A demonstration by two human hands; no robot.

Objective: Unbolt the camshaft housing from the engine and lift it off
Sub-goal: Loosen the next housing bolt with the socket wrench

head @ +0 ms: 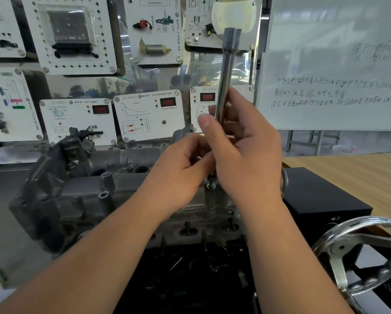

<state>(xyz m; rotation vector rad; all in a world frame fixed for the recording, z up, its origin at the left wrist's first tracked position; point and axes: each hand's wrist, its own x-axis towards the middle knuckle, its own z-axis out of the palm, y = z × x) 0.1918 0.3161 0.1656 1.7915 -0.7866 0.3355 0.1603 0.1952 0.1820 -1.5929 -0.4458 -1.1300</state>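
Note:
The grey cast camshaft housing [122, 159] lies across the top of the engine [81, 207] at centre left. A long steel socket extension bar [226, 71] stands almost upright over the housing's right end, its thick drive end at the top. My right hand [242, 150] grips the bar's lower shaft, thumb on the left side. My left hand [185, 162] is just left of it with fingers curled against the bar's lower end. Below both hands a bolt [211, 185] shows in the housing. The bar's tip is hidden by my hands.
A chrome handwheel [357, 248] juts out at the lower right beside a black box [321, 196]. Behind the engine stands a display board of white sensor panels [149, 116]. A whiteboard [335, 64] fills the upper right, above a wooden table [357, 175].

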